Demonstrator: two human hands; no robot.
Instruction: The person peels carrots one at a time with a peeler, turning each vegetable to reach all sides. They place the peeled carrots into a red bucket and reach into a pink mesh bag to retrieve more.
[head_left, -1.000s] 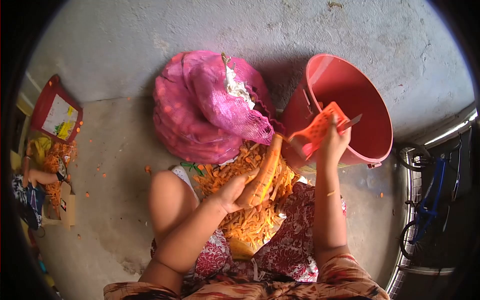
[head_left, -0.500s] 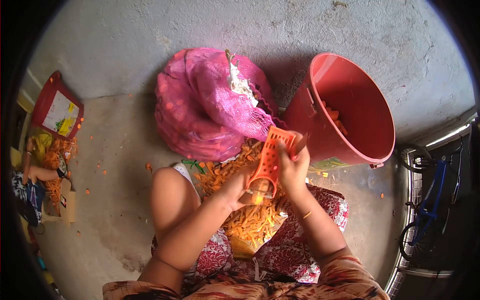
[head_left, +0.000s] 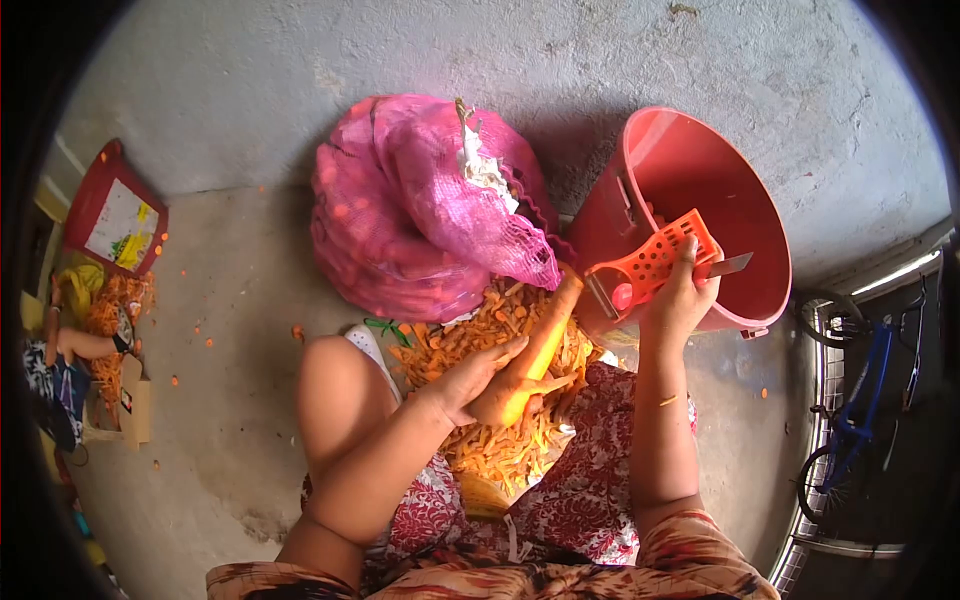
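My left hand [head_left: 475, 383] grips a large carrot [head_left: 545, 348] near its thick end, with the narrow tip pointing up and right. The carrot looks mostly peeled and bright orange. In my right hand [head_left: 676, 308] are an orange peeler [head_left: 655, 258] with holes in its body and a small knife [head_left: 732, 266], whose blade sticks out to the right. Peeler and knife are up beside the bucket's rim, apart from the carrot. Beneath both hands, a heap of carrot peelings [head_left: 500, 455] lies between my legs.
A pink mesh sack [head_left: 400, 220] full of carrots leans by the wall. To its right, a tilted red bucket [head_left: 603, 215] has some carrots inside. At far left, another person's arm [head_left: 92, 345] is near peelings and a red container [head_left: 85, 215]. A blue bicycle [head_left: 868, 390] stands at right.
My right hand has moved right and up, taking the peeler and knife away from the carrot. The carrot in my left hand is now fully exposed and points up and right.
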